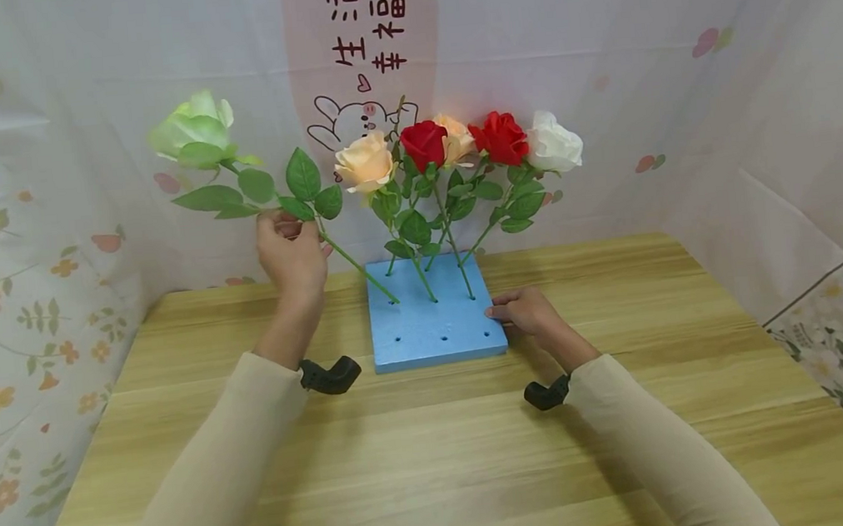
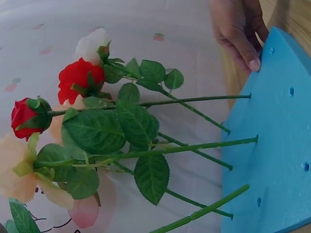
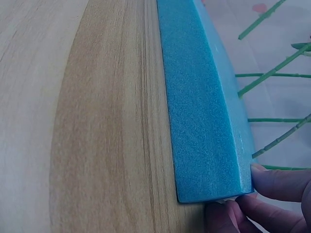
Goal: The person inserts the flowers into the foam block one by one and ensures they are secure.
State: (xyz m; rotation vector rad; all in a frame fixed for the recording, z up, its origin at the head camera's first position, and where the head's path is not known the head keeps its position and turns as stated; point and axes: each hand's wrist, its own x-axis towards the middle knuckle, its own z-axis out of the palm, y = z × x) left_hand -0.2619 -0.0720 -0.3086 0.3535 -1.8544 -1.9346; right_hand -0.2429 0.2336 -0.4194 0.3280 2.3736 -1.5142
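My left hand [image 1: 293, 253] pinches the leafy stem of a pale green artificial rose [image 1: 195, 132], whose bloom leans up to the left. In the left wrist view the cut end of its stem [image 2: 209, 208] hangs just off the board's face, close to a hole. The blue foam board [image 1: 429, 350] lies on the table with rows of holes. At its right edge my right hand [image 1: 527, 312] grips it, the thumb [image 3: 274, 180] on top and the curled fingers against the side. A peach rose [image 1: 365, 163] and a red rose [image 1: 424, 144] stand in the board's middle row.
Behind them, another peach rose [image 1: 458, 139], a second red rose [image 1: 502, 137] and a white rose [image 1: 554, 143] stand tilted in the back row. The front row holes hold no stems. A printed cloth [image 1: 598, 47] hangs behind the wooden table [image 1: 440, 470].
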